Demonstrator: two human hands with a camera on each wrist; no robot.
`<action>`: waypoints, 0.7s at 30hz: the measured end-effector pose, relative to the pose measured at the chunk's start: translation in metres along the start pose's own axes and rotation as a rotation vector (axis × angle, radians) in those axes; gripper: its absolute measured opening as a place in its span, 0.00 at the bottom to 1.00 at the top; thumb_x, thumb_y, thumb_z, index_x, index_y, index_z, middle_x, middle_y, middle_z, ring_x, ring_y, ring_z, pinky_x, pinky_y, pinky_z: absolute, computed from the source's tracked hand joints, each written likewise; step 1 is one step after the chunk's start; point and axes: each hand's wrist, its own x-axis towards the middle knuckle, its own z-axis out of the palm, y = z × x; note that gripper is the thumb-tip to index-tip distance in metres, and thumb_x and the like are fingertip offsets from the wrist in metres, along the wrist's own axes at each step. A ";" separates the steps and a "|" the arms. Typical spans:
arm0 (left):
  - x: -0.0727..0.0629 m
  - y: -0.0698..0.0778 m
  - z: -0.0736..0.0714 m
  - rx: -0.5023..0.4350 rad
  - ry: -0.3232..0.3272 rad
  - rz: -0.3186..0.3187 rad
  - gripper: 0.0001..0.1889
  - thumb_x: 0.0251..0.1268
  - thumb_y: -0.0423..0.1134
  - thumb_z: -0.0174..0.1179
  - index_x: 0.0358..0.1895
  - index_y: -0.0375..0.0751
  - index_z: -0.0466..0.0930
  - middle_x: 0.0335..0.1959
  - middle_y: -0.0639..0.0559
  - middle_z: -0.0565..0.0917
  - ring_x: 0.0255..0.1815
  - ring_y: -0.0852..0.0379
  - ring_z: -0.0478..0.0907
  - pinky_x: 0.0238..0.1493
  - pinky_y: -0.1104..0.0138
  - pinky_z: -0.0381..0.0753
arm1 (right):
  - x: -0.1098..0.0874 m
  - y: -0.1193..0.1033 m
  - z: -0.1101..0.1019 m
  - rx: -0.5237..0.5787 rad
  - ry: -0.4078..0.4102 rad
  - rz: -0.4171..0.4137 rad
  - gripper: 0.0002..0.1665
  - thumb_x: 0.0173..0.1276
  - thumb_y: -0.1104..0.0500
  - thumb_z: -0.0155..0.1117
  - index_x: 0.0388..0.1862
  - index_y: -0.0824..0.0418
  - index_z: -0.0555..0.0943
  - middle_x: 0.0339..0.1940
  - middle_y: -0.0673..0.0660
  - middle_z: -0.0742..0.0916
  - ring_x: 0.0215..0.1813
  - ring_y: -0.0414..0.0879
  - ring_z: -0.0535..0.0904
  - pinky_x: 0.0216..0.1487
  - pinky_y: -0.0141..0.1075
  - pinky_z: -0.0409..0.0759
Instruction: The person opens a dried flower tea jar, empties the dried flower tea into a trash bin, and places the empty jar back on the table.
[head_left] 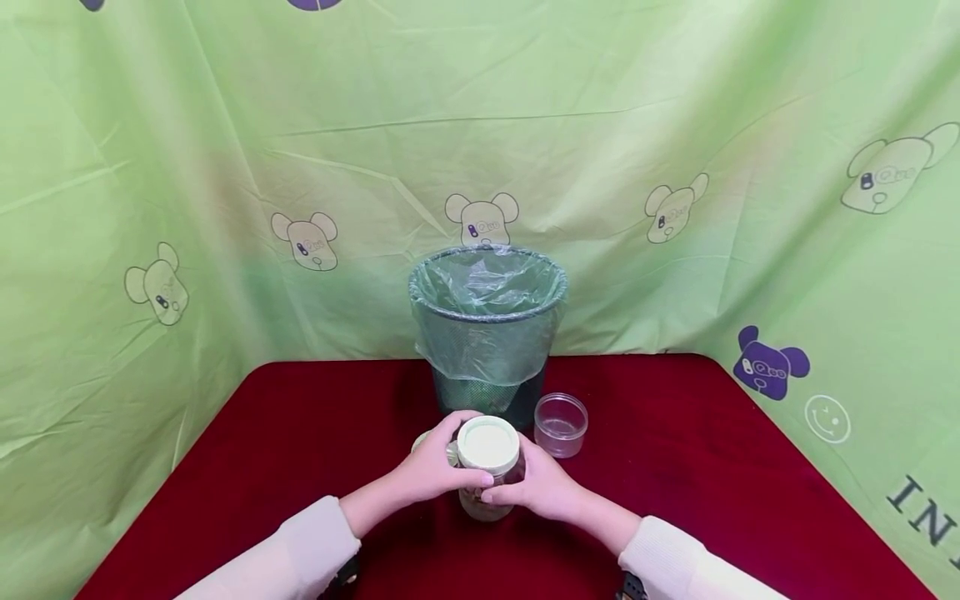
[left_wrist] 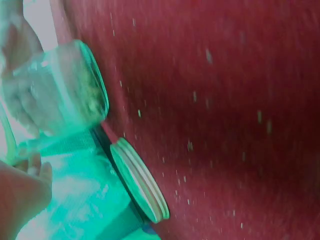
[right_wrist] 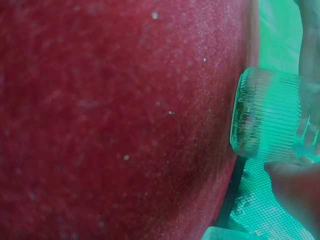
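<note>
A clear jar (head_left: 487,502) with a white lid (head_left: 488,444) on top stands upright near the middle of the table, between both hands. My left hand (head_left: 437,463) grips it from the left, fingers around the upper part and thumb in front just under the lid. From the right, my right hand (head_left: 546,482) holds the jar, its thumb across the front. Some greenish-brown contents (left_wrist: 90,97) lie at the jar's bottom in the left wrist view. The right wrist view shows fine ribs on the jar wall (right_wrist: 272,115). Fingers behind the jar are partly hidden.
A mesh waste bin (head_left: 487,350) with a clear plastic liner stands behind the hands. To the right is an open clear round container (head_left: 561,427). A round lid-like thing (left_wrist: 140,182) lies beside the left hand. Red cloth (head_left: 315,433) covers the table; green curtains surround it.
</note>
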 end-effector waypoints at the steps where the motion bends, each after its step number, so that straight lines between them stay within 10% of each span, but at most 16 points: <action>1: 0.001 -0.002 -0.003 0.016 -0.017 0.007 0.40 0.43 0.50 0.77 0.63 0.53 0.69 0.53 0.63 0.78 0.54 0.61 0.74 0.55 0.59 0.73 | 0.000 0.000 0.000 -0.002 0.000 -0.001 0.48 0.51 0.60 0.79 0.68 0.62 0.65 0.57 0.55 0.79 0.58 0.47 0.76 0.58 0.35 0.73; 11: 0.019 -0.011 -0.016 -0.115 -0.258 0.105 0.39 0.46 0.40 0.76 0.64 0.43 0.68 0.54 0.55 0.77 0.55 0.57 0.74 0.59 0.60 0.71 | -0.001 0.000 0.000 -0.025 -0.002 0.011 0.48 0.51 0.58 0.79 0.69 0.63 0.64 0.56 0.55 0.79 0.57 0.46 0.77 0.58 0.35 0.73; 21: 0.028 -0.014 -0.015 -0.199 -0.326 0.134 0.39 0.44 0.36 0.76 0.63 0.40 0.69 0.53 0.54 0.78 0.54 0.56 0.74 0.58 0.63 0.72 | 0.000 -0.001 0.000 -0.008 -0.007 0.021 0.48 0.51 0.60 0.78 0.69 0.63 0.64 0.57 0.56 0.79 0.57 0.47 0.77 0.57 0.35 0.74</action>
